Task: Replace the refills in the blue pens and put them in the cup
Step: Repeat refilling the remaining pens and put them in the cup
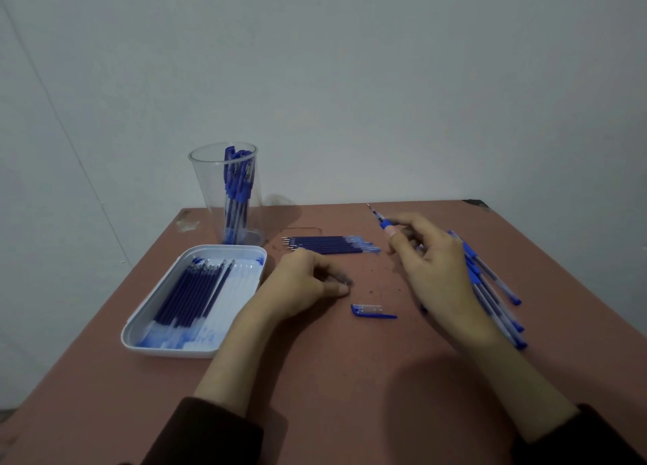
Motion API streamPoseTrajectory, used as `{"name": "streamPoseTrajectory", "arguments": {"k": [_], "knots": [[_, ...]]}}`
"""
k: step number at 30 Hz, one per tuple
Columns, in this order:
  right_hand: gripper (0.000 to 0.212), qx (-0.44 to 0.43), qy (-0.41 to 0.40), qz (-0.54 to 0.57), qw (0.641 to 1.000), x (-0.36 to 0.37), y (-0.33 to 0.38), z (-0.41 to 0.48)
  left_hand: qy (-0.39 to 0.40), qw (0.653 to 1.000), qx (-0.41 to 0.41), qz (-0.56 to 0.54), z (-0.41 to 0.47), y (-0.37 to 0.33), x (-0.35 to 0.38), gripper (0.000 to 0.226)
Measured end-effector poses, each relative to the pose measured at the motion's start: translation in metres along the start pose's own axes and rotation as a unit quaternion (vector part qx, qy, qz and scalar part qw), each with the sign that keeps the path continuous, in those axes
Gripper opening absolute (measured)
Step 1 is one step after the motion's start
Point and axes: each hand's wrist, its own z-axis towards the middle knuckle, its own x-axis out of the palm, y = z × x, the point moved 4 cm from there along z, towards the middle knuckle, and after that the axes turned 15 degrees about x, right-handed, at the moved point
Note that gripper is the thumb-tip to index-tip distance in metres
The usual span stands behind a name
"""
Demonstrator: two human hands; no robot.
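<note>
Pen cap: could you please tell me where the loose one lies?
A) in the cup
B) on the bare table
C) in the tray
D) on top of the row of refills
B: the cap lies on the table between the two forearms, apart from the tray, the cup and the refills.

Lighting: dim, cool, flat; soft shadow pooled on the near table [332,377]. Focus: soft overall, fine detail smeared. Distortion: wall seam [72,142] bows at left edge.

Clear glossy plastic cup [210,184], matt brown table [350,377].
</note>
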Motion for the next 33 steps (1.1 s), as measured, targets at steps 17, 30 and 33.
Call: {"name": "streamPoseTrajectory", "arguments": {"k": [17,30,33], "knots": [[0.011,-0.067,0.012,-0.163,0.984,0.006,0.003,-0.008,-0.226,0.846,-0.044,-0.482,0.003,-0.002,-0.002,0.012],[0.014,-0.067,0.029,-0.138,0.988,0.009,0.008,-0.012,-0.215,0.878,0.003,-0.427,0.002,-0.015,0.002,0.027],[0.013,-0.038,0.05,-0.064,0.996,0.01,0.01,-0.014,-0.231,0.853,0.027,-0.467,0.002,-0.02,0.002,0.029]]}}
